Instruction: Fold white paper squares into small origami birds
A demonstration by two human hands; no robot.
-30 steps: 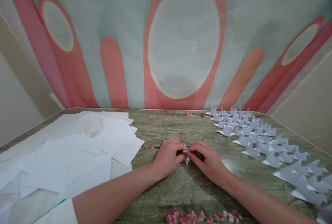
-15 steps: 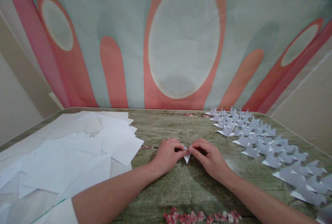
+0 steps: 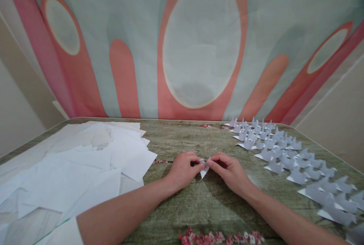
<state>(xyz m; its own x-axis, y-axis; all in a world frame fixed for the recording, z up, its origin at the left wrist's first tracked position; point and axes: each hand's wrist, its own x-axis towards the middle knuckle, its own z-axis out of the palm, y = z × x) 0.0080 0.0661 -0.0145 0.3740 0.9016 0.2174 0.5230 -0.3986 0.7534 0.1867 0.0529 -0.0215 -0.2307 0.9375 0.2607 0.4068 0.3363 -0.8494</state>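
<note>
A small folded piece of white paper (image 3: 204, 173) is held between my two hands over the middle of the table, one pointed end hanging down toward me. My left hand (image 3: 184, 169) pinches its left side between thumb and forefinger. From the other side, my right hand (image 3: 229, 171) grips the upper right part with thumb and fingertips. The fingertips of both hands nearly meet, and they cover part of the folds.
A spread pile of white paper sheets (image 3: 82, 165) covers the left of the wood-patterned table (image 3: 182, 139). Several folded paper birds (image 3: 297, 176) stand in rows along the right side. A patterned backdrop (image 3: 201, 48) rises behind the table's far edge.
The folded paper has tilted slightly, its lower point shifting a little to the left. Both hands stay in nearly the same place and keep their pinch.
</note>
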